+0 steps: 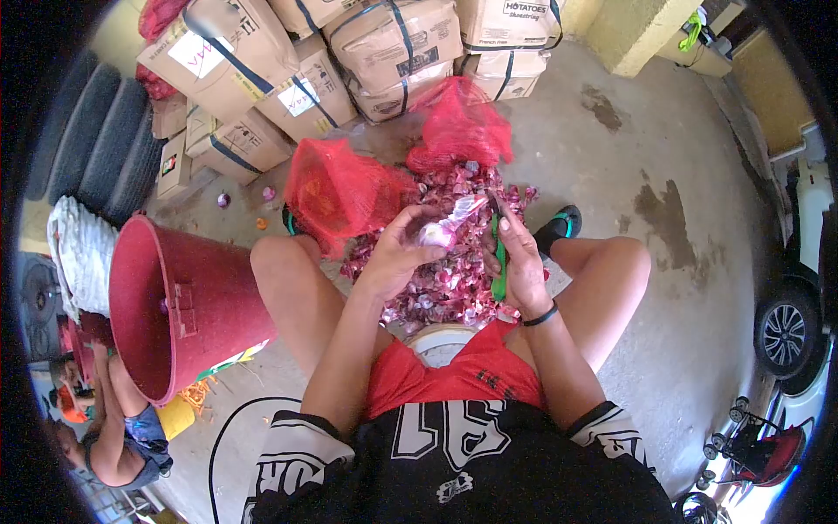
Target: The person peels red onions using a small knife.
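So, my left hand (403, 249) pinches an onion (438, 234) above the pile of skins (449, 284) between my legs, while my right hand (524, 266) grips a green-handled knife (498, 284) near it

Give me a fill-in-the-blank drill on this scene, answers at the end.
The left hand holds an ____.
The right hand holds a knife with a ____ handle.
The mesh bags beside the peelings are coloured ____.
The big tub is on the person's ____ side.
Missing words: onion; green; red; left.
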The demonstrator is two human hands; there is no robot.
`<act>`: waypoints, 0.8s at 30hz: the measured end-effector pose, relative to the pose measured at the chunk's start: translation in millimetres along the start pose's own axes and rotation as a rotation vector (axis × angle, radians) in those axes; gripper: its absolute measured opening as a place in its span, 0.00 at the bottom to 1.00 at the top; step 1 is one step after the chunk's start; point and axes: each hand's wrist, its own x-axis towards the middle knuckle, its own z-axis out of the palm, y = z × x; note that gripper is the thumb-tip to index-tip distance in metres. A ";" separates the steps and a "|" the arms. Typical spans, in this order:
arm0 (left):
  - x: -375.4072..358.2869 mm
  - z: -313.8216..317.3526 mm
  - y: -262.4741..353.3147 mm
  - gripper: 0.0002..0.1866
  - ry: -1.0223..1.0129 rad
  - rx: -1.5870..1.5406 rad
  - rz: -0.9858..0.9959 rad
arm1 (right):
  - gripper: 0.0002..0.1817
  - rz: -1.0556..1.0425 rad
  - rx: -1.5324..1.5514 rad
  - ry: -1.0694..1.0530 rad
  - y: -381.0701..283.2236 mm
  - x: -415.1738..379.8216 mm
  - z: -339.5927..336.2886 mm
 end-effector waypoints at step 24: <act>3.5 0.2 -2.6 0.27 0.179 -0.171 0.066 | 0.32 -0.294 -0.924 -0.187 20.2 -3.3 12.3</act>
